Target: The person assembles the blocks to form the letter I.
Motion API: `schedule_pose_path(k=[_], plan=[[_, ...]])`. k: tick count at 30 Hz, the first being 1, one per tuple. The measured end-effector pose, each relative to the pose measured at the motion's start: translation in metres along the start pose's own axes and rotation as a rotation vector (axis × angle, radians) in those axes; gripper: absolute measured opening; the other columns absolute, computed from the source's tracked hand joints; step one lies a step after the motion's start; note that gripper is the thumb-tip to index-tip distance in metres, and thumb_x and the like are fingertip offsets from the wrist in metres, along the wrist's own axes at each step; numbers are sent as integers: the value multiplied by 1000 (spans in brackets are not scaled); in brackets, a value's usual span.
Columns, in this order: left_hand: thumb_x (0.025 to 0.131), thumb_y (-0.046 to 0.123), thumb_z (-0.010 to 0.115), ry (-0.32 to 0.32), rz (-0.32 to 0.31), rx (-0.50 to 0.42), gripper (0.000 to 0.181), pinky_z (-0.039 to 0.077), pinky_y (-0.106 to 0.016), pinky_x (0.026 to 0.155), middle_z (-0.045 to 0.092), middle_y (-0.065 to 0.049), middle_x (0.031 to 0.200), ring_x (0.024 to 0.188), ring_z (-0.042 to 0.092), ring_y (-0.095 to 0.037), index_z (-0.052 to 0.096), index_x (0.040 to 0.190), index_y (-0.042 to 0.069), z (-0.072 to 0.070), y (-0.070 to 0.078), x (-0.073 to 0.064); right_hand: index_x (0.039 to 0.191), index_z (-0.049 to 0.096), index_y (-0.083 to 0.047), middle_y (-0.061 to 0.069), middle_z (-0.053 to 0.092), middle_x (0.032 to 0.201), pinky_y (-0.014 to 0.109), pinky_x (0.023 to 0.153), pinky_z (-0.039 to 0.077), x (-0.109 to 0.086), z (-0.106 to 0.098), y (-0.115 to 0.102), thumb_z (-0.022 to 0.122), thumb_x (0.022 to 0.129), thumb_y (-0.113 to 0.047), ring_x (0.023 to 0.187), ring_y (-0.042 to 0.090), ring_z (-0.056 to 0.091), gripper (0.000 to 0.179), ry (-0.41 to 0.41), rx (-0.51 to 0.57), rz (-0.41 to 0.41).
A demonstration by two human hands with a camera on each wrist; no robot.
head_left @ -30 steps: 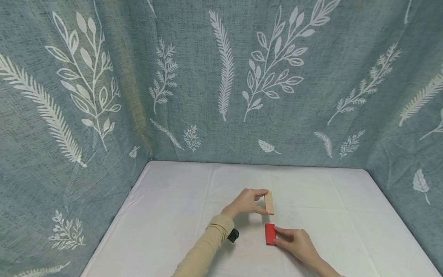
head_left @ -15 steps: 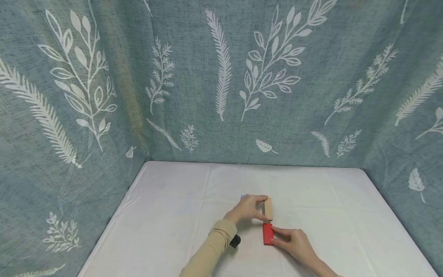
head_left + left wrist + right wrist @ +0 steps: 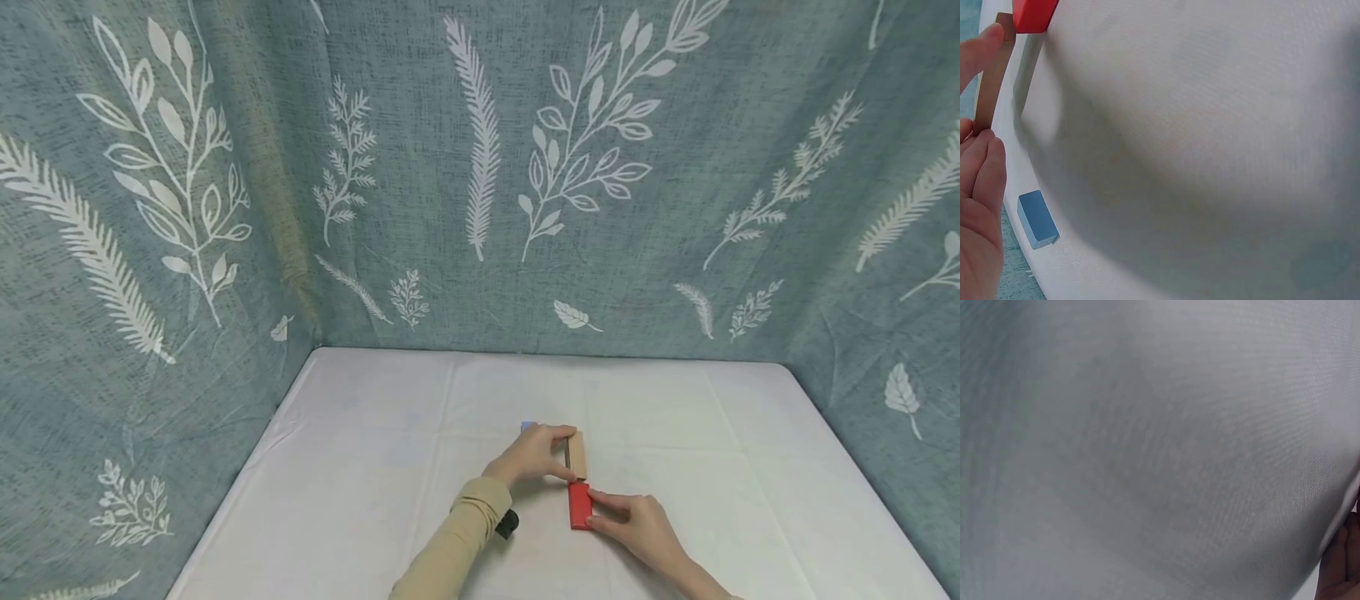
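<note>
My left hand point(image 3: 527, 454) grips a flat, natural-wood block point(image 3: 576, 455) by its two ends, thumb at the near end and fingers at the far end. In the left wrist view the wooden block point(image 3: 994, 78) stands off the cloth, its near end by the corner of a red block point(image 3: 1034, 15). My right hand point(image 3: 637, 525) pinches that red block point(image 3: 579, 507) along its right side, thumb and fingertips at the edge. In the head view the two blocks line up end to end; whether they touch I cannot tell. Only part of my right hand point(image 3: 1341, 562) shows in the right wrist view.
A blue block point(image 3: 1038, 219) lies on the white cloth point(image 3: 690, 450), mostly hidden behind my left hand in the head view. A black wrist camera point(image 3: 507, 523) sits below my left sleeve point(image 3: 465, 533). Patterned green-blue curtains point(image 3: 420, 167) stand around the table.
My left hand has brought the wooden block nearer to me, closing the gap to the red block. The blue block has come into view behind that hand. The right hand keeps its hold.
</note>
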State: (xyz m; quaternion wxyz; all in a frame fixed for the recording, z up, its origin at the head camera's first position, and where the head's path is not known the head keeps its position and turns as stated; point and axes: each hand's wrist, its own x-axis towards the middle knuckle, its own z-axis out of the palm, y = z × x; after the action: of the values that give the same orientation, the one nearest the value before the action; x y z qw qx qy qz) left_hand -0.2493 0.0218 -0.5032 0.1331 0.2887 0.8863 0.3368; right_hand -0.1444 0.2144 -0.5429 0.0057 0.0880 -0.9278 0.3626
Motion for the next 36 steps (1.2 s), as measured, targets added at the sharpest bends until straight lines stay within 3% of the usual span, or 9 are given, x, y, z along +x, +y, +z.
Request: schedule_pose_path(k=[16, 27, 36], plan=[[69, 21, 85, -9, 6, -2, 69, 45, -27, 104, 58, -4, 134, 125, 54, -16, 58, 131, 8, 2, 1, 1, 112, 72, -12, 5, 72, 108, 44, 86, 55, 2, -1, -1, 78, 74, -36, 105, 27, 67, 45, 6, -15, 8], [70, 21, 84, -33, -51, 30, 66, 48, -28, 101, 60, -4, 132, 119, 56, -15, 59, 129, 9, 2, 4, 3, 112, 72, -14, 4, 72, 108, 44, 87, 55, 3, -1, -1, 79, 73, -36, 105, 25, 66, 45, 8, -30, 20], [69, 17, 84, -56, -101, 43, 66, 44, -29, 106, 61, -5, 131, 124, 53, -17, 58, 129, 8, 2, 10, 1, 112, 71, -14, 6, 71, 110, 48, 90, 53, 1, 2, -2, 78, 74, -36, 110, 28, 64, 45, -18, 22, 63]])
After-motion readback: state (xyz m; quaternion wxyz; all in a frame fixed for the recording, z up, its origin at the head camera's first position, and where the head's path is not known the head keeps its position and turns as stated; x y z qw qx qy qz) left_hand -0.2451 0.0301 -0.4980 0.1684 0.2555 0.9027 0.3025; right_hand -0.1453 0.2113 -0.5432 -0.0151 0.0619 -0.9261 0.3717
